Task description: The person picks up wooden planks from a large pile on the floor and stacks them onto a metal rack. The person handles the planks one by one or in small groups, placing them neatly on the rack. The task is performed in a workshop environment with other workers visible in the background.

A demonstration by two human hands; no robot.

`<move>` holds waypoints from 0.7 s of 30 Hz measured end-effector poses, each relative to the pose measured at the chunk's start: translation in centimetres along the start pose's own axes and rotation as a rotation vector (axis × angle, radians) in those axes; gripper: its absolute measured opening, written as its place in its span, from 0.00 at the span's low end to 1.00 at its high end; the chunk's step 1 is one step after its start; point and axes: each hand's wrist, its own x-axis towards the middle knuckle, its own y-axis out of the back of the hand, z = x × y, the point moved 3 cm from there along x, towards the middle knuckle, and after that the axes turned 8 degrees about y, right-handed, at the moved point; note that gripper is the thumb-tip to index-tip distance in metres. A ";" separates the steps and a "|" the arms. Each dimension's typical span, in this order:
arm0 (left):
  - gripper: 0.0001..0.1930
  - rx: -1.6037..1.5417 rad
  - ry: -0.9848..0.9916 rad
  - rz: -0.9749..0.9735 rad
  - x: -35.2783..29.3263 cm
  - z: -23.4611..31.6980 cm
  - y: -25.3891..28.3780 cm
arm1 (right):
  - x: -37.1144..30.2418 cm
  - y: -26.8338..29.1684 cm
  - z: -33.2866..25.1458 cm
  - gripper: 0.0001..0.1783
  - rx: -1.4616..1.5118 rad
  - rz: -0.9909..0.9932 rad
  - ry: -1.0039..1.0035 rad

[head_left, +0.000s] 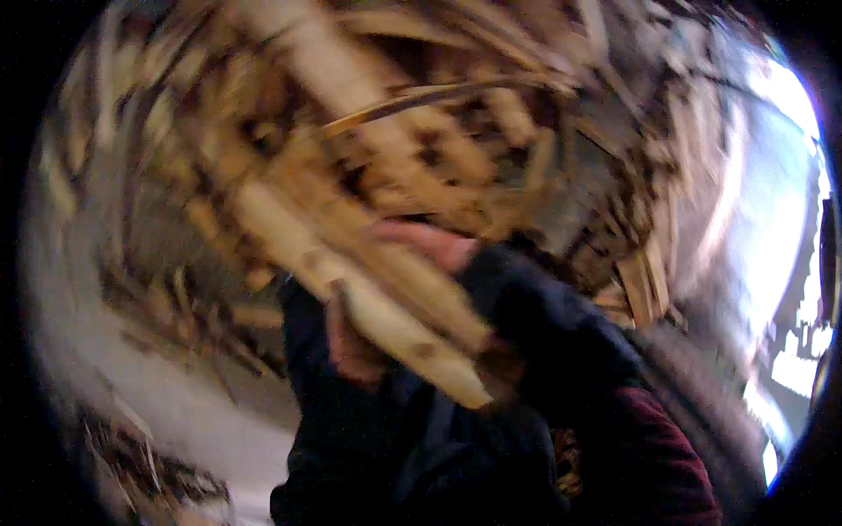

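Several long pieces of split firewood (377, 320) lie slantwise across my front, from the upper left down to the lower right. The nearest one is pale with darker knots. My left hand (355, 351) grips the bundle from its near side, the thumb up against the pale piece and the other fingers hidden underneath. Around the far side curls my right hand (430, 241), its fingertips out of sight behind the wood. Dark sleeves cover both arms, with dark red on the right one. Motion blurs the whole view.
A big heap of loose wood pieces (491, 175) fills the space ahead. One thin curved strip (438, 95) sticks out across it. More scraps (158, 465) lie on the grey floor (210, 430) at lower left. Bright light comes in at the right.
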 end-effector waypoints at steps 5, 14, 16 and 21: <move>0.36 0.191 0.110 -0.192 -4.1 -1.7 -2.1 | 1.5 0.0 3.5 0.32 -0.609 -0.252 0.432; 0.28 0.773 0.110 0.150 -14.2 -13.3 -12.1 | -25.3 6.4 4.2 0.45 -0.120 -0.039 0.623; 0.26 0.885 0.131 -0.157 -14.7 -17.0 -19.3 | -28.6 10.9 3.8 0.45 -0.045 0.097 0.763; 0.31 1.393 0.283 -0.425 -10.8 -27.2 -35.1 | -38.9 21.6 1.6 0.34 0.224 0.328 1.361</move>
